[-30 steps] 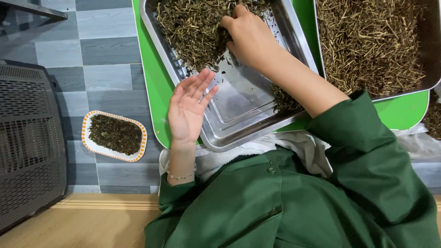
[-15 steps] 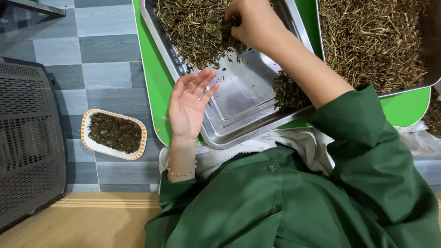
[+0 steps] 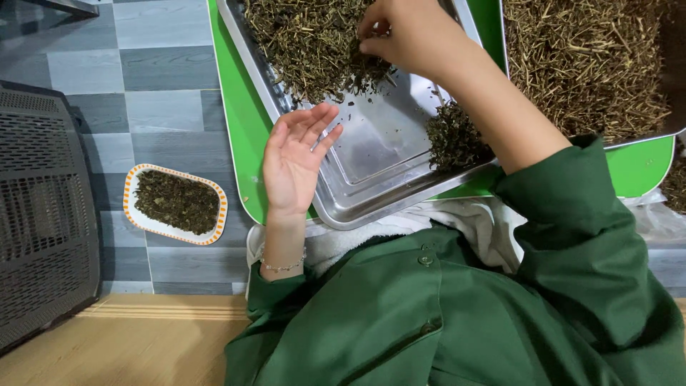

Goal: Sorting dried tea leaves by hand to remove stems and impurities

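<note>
A steel tray (image 3: 371,143) lies on a green board (image 3: 239,121) and holds a heap of dried dark herb (image 3: 307,43) at its far end, with a small separate clump of dark herb (image 3: 451,139) near its right wall. My right hand (image 3: 407,32) reaches into the heap, fingertips pinched on bits of herb. My left hand (image 3: 294,163) rests palm up and empty at the tray's near left rim, fingers spread. A beaded bracelet sits on that wrist.
A second steel tray (image 3: 664,132) at the right is full of pale dry stems (image 3: 586,64). A small oval dish with an orange rim (image 3: 175,204) holds dark leaf bits on the grey tiled floor. A black plastic crate (image 3: 39,214) stands at the left.
My right hand has moved farther up and right into the heap, uncovering the small clump by the tray's right wall. The left hand has barely shifted.
</note>
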